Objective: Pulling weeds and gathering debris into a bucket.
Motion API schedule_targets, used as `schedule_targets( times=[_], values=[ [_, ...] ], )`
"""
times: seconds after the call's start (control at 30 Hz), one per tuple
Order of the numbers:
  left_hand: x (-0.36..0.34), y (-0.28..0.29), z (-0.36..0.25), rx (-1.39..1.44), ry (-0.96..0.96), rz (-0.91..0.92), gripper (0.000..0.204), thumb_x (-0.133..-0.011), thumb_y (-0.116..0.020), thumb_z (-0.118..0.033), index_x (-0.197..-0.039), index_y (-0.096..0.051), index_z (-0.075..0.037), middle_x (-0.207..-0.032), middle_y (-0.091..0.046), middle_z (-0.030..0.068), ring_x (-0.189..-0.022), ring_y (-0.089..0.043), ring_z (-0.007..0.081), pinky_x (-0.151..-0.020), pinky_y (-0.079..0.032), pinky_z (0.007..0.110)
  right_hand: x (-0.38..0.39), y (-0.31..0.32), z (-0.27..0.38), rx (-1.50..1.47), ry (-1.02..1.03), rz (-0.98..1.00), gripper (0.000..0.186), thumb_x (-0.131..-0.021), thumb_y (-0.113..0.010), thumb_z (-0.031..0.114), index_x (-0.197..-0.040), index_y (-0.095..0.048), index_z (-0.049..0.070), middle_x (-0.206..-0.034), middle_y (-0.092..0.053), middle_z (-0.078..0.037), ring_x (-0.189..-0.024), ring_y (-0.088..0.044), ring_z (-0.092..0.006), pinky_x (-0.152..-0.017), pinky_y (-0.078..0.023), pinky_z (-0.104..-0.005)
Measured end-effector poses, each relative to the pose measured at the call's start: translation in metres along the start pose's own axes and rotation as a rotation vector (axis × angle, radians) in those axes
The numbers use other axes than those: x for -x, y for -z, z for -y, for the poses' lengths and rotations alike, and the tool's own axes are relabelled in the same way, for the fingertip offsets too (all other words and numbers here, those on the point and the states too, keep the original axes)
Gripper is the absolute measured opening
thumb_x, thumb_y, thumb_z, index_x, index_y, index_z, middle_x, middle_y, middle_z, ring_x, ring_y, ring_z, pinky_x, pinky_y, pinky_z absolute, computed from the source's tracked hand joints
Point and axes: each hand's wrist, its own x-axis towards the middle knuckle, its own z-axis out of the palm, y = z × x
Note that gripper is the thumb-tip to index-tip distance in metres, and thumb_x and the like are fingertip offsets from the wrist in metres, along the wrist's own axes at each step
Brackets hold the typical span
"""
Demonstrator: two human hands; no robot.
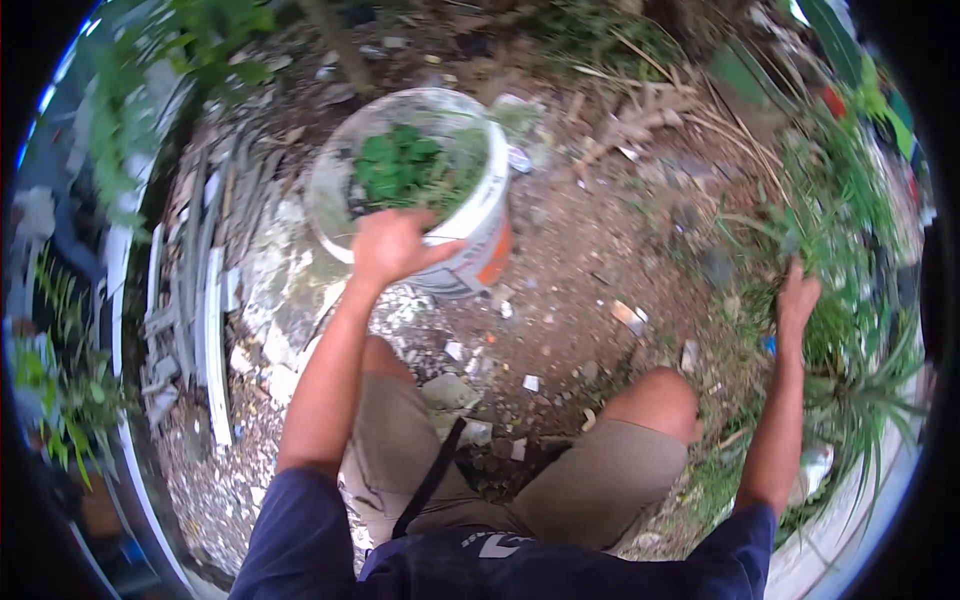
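Observation:
A white plastic bucket (497, 165) with an orange patch stands in front of me, slightly left of the middle. Inside lie green leaves (398, 165) and some loose grass. My left hand (395, 245) grips the near rim, its fingers over the edge and its thumb along the outer wall. Far to the right, my right hand (797, 300) reaches into a strip of green grass (830, 330), with its fingers closed around some blades. Slight blur hides exactly how many blades it holds.
Between my knees and the bucket lies bare soil (570, 300) with stones and litter. Long narrow strips (215, 340) are piled at the left. Dry branches (640, 125) lie at the back right, and a spiky plant (865, 395) grows along the right edge.

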Motion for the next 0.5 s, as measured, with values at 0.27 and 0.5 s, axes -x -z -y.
schedule_targets(
  times=[0.27,0.5],
  values=[
    [0.011,0.011,0.007,0.140,-0.031,0.085,0.051,-0.071,-0.049,-0.059,-0.085,-0.064,-0.012,-0.074,-0.062,0.0160,-0.074,-0.060,0.0305,-0.067,-0.047,0.041,0.016,-0.036,0.367,-0.480,0.392,-0.011,0.032,-0.084,-0.046,0.031,-0.099,-0.057,0.004,-0.075,-0.057,-0.014,-0.067,-0.055,-0.0220,-0.063,-0.042,-0.0340],
    [-0.004,0.025,-0.006,0.139,-0.093,0.066,0.051,-0.070,-0.052,-0.055,-0.084,-0.064,-0.008,-0.076,-0.062,0.0177,-0.077,-0.059,0.0327,-0.069,-0.047,0.041,0.122,-0.237,0.418,-0.377,0.561,-0.098,0.045,-0.085,-0.039,0.035,-0.090,-0.054,-0.008,-0.079,-0.058,-0.025,-0.075,-0.057,-0.0349,-0.071,-0.044,-0.0441]
  ],
)
